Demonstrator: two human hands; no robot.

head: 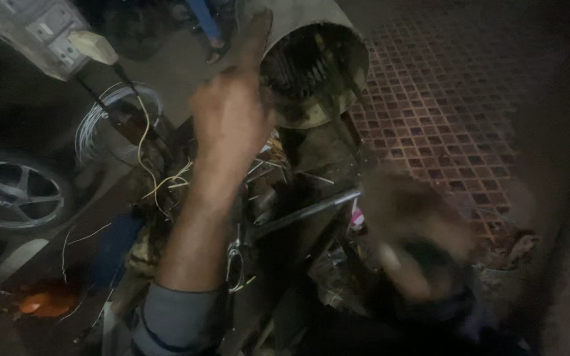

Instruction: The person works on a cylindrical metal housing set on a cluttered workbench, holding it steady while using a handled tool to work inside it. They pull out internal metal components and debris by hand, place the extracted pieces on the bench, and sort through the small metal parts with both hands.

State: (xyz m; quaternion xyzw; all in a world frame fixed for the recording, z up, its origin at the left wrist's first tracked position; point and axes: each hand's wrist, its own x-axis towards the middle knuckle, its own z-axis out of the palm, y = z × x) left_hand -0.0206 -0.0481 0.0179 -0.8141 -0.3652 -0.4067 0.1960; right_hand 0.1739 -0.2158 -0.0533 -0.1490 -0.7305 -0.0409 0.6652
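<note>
Floor (443, 86): red-brown patterned tiles fill the 1 to 3 o'clock part of the dim view from the head camera.
Wheel (14, 191): a spoked wheel at 9 o'clock, well apart from both hands.
Bench (298, 264): a dark, cluttered work stand in the middle, strewn with wire scraps; scissors (235, 260) lie on it just right of the left forearm.
Drum (315, 62): a metal cylinder at 12 to 1 o'clock, held tilted, its open mouth turned toward the camera with dark windings showing inside. Its long axis runs from that mouth up and away toward 12 o'clock.
Left hand (232, 112): raised at 11 o'clock, back of the hand to the camera, forefinger stretched up along the drum's left wall. It looks to be touching the rim; the other fingers are curled loosely, and whether they clasp anything cannot be told.
Right hand (417, 244): at 4 o'clock, blurred, low over the bench, well apart from the drum. It appears closed round something dark, but the blur hides what.
Key relation: the drum lies at 1 o'clock from the left fingers, just beside them; the left hand is much the nearer.
Wire coil (110, 118): pale loops at 10 o'clock, with yellowish strands trailing toward the bench.
Socket box (54, 33): pale, at 11 o'clock, top edge, a plug in it.
</note>
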